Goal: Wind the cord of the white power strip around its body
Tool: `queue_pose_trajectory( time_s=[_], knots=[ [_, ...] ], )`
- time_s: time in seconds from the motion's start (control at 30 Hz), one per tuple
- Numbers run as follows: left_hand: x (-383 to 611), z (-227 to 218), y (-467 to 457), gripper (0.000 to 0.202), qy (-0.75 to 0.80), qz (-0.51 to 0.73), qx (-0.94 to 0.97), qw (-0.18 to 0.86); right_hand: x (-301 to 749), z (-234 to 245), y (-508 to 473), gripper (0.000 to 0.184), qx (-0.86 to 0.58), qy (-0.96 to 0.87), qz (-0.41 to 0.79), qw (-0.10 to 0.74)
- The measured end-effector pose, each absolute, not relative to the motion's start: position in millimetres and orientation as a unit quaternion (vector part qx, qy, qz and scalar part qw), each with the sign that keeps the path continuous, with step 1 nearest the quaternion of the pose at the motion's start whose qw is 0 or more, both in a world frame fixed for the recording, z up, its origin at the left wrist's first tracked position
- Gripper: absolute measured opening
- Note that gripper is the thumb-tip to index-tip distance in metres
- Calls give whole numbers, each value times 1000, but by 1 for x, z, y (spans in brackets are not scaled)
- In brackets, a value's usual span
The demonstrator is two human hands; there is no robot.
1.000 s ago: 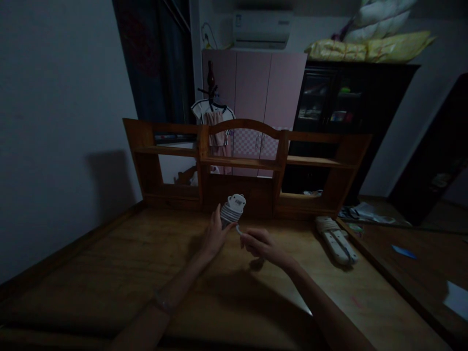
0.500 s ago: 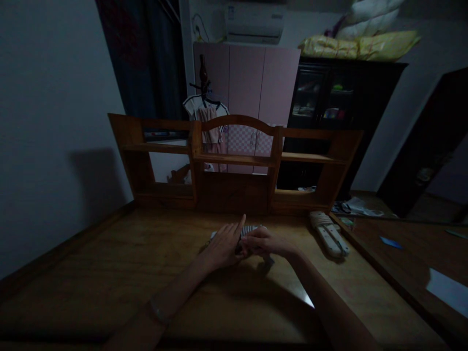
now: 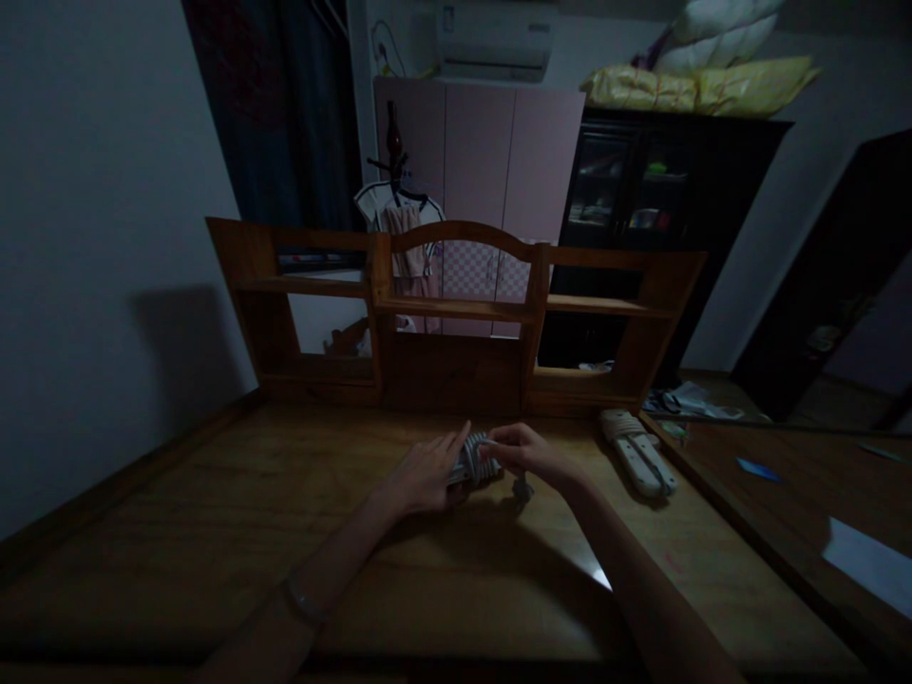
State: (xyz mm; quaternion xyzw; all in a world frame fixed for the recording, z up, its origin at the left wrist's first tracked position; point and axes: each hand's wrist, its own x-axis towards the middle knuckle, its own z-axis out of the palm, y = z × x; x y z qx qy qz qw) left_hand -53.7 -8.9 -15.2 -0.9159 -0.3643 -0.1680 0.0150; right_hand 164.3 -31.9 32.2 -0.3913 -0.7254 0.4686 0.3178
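Note:
On the wooden desk, a power strip (image 3: 459, 472) lies partly covered by my left hand (image 3: 426, 472), which is wrapped over its near left end. Several turns of pale cord (image 3: 476, 458) are wound around the strip. My right hand (image 3: 525, 454) pinches the cord's loose end just right of the windings. From below that hand hangs a small greyish piece, probably the plug (image 3: 522, 490), a little above the desk or touching it; I cannot tell which. The strip's left end is hidden under my left hand.
Another white power strip (image 3: 641, 461), its cord wound round one end, lies at the desk's right side. A wooden shelf unit (image 3: 456, 310) stands along the back edge. Right of the desk's raised edge, a lower brown surface holds a blue card (image 3: 758, 469) and white paper (image 3: 865, 562).
My right hand has lifted slightly and moved right, drawing the cord end away from the strip. The wound cord shows more. My left hand has shifted slightly left.

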Motion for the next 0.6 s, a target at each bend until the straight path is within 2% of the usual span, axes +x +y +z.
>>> queue_pose_trajectory(
  time_s=[0.07, 0.23, 0.37, 0.5, 0.6],
  knots=[
    [-55, -18, -8, 92, -356, -179, -917, 17, 163, 34, -34, 43, -389, -737, 452, 318],
    [-54, -23, -7, 64, -343, -188, -919, 42, 155, 38, -42, 45, -377, -784, 372, 323],
    [-49, -19, -9, 63, -329, -189, -918, 116, 151, 38, -46, 38, -369, -834, 229, 339],
    [-42, -16, -13, 40, -300, -168, -923, 172, 158, 39, -42, 27, -408, -828, 94, 373],
    [-36, -18, -16, 31, -263, -162, -932, 188, 170, 40, -37, 25, -407, -817, 109, 392]
  ],
)
